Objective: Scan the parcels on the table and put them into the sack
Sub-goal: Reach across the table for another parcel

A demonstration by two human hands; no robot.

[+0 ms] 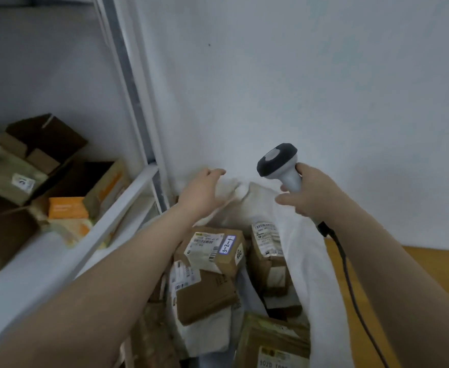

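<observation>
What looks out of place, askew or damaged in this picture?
Nothing looks damaged or spilled. The parcels in the sack lie jumbled at different angles. On the shelf to the left, the open boxes sit tilted, with their flaps loose.

View: one wide-angle camera, worn on the person's head.
Facing: forward and down, toward the white wall (324,75).
Nearness: close above the open sack (305,261), which fills the lower middle.
Margins: shelf (117,208) at left, desk (377,328) at lower right.
</observation>
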